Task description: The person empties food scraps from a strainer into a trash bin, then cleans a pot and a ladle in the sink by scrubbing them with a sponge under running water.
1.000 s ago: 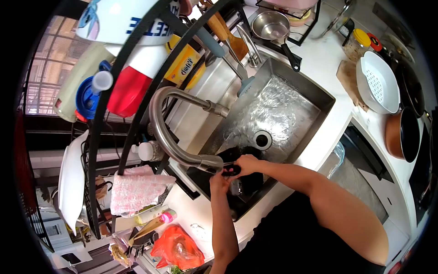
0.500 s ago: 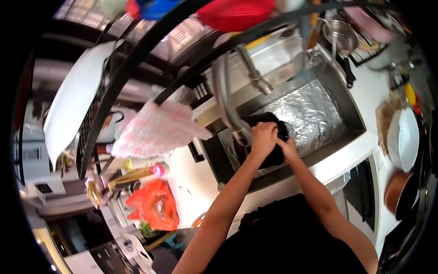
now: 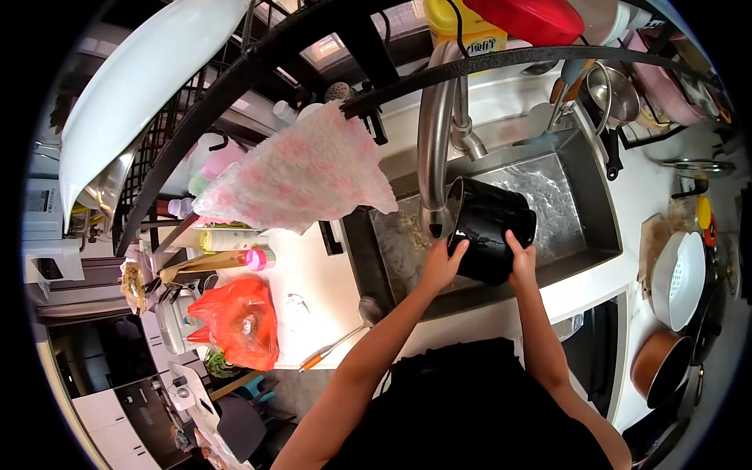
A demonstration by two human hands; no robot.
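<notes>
Over the steel sink, a glossy black pot-like container is held tilted between my two hands, its open end toward the faucet. My left hand grips its lower left side, thumb up along the wall. On the right side, my right hand presses its thumb against the wall, with the other fingers partly hidden beneath. The curved metal faucet arches close to the container's left rim. Wet, shiny water covers the sink floor behind it.
A pink-patterned cloth hangs from the black rack at left. On the counter lie a red plastic bag and a ladle. A saucepan, a white colander and a brown pot stand on the right.
The black container has been lifted and tilted up from low in the sink. My hands have moved apart, from close together over it to its opposite sides.
</notes>
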